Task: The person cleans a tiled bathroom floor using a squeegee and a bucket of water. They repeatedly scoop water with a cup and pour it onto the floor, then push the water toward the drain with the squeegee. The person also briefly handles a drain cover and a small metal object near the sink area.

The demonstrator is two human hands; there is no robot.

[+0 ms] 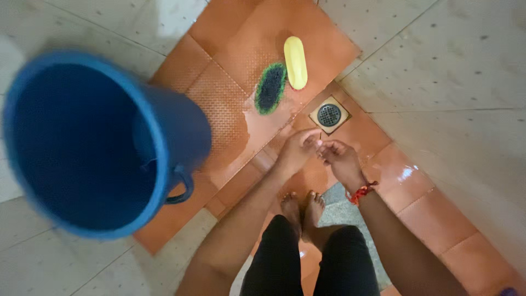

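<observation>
The left hand [297,151] and the right hand [341,160] are brought together fingertip to fingertip just above the wet orange floor tiles [230,104], low in front of the bare feet [302,211]. Nothing can be made out between the fingers; both hands are loosely curled, and whether some small thing is pinched there cannot be told. A red thread band [361,192] is worn at the right wrist. Just beyond the hands a square floor drain [329,115] is set in the tiles, and water is seen pooled and shining between it and the hands. Farther off, a green-edged scrubbing brush [270,87] lies bristles up, with a yellow bar of soap [295,62] touching or just beside it; neither is held. A large blue bucket [98,142] stands well to the left, its inside too dark to show any contents. Judged from this, the hands appear to be being rubbed or rinsed, with brush and soap laid aside; how much is left cannot be told.
</observation>
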